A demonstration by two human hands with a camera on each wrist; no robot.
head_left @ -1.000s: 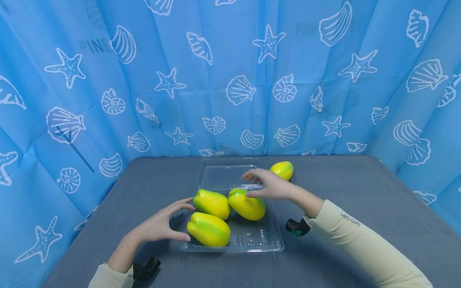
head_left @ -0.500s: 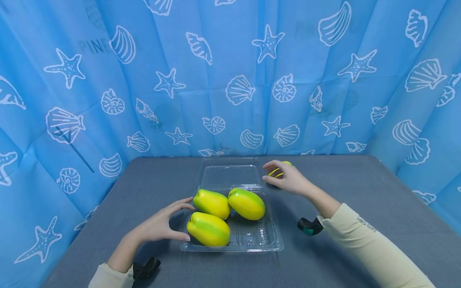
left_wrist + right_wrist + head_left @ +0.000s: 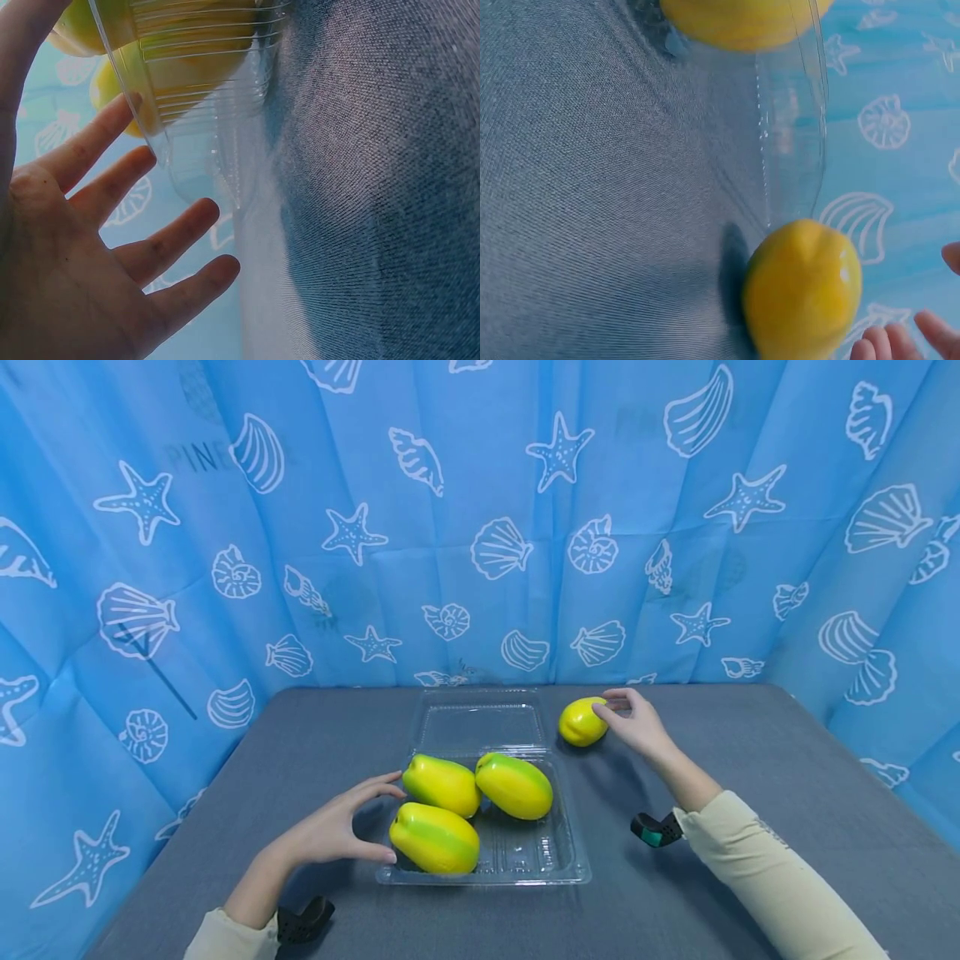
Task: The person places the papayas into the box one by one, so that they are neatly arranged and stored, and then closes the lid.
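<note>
Resting spread beside the box (image 3: 525,858) below centre, perhaps to steady its three fruits (image 3: 442,786), the left hand (image 3: 337,825) mirrors the right hand (image 3: 637,722), loosely spread by the lone fruit (image 3: 581,723) right of centre.

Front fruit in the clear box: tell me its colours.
The front fruit is mostly yellow, streaked lengthwise with green; the head view shows it best.

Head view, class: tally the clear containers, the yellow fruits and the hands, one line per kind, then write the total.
Clear container: 1
Yellow fruits: 4 (3 inside the container, 1 outside it)
Hands: 2 (left hand, right hand)
Total: 7
</note>
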